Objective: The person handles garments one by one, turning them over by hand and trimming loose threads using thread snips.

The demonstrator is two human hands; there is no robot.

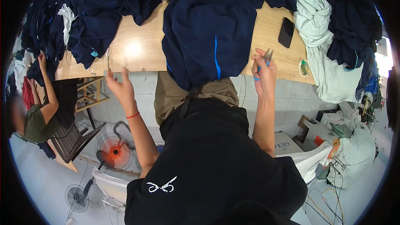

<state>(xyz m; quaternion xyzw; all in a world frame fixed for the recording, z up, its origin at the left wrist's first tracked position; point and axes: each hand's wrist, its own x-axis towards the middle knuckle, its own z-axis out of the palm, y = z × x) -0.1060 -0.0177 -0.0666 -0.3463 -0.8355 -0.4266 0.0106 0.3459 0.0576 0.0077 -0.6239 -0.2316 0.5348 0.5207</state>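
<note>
My right hand point(265, 77) is closed round a pair of thread snips point(268, 55) with blue handles, blades pointing up and away, just over the table's front edge. To the left, my left hand point(121, 86) is held in the air near the same edge, its fingers spread and holding nothing that I can see. Between the two hands lies a dark navy garment point(200, 37) with bright blue strips. It drapes over the front edge toward my lap, and neither hand touches it.
The wooden table point(135, 46) carries heaps of navy garments point(91, 12), pale green cloth point(316, 29) and a black phone point(286, 32). A small round dish point(303, 68) sits near the right corner. Another person point(43, 104) works at the left. Fans point(116, 151) and boxes point(287, 142) stand below.
</note>
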